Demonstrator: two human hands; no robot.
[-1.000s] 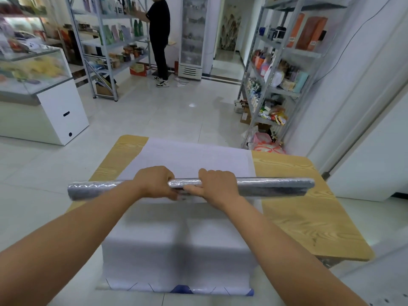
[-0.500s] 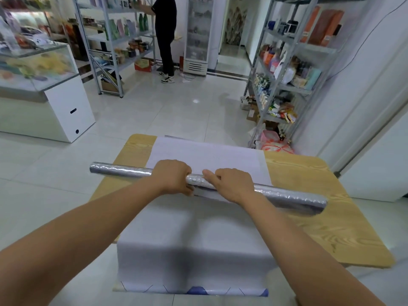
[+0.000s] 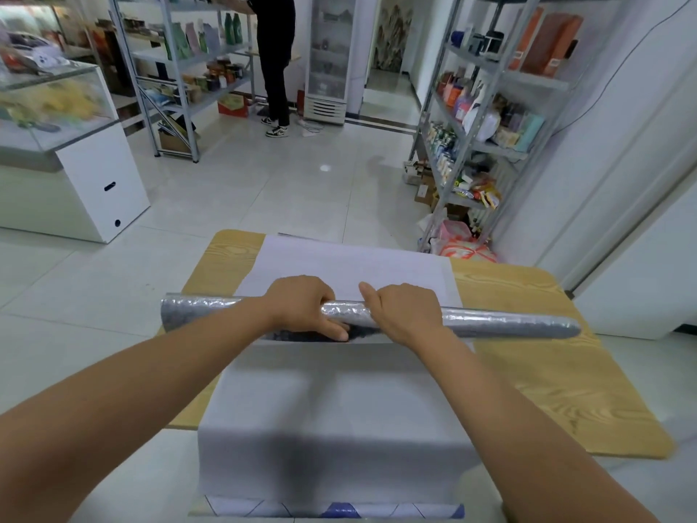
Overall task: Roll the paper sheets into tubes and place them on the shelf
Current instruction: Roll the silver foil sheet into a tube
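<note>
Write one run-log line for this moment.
left hand: grips silver tube | right hand: grips it | white sheet: on table

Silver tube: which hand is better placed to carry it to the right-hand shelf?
Probably the right hand: its grip sits nearer mid-length on the silver tube, on the metal shelf side. The left hand holds the looser, wider part.

Your left hand [image 3: 301, 307] and right hand [image 3: 407, 315] are bare; your left forearm [image 3: 151, 379] and right forearm [image 3: 509, 409] are bare too, right to the view's edge.
</note>
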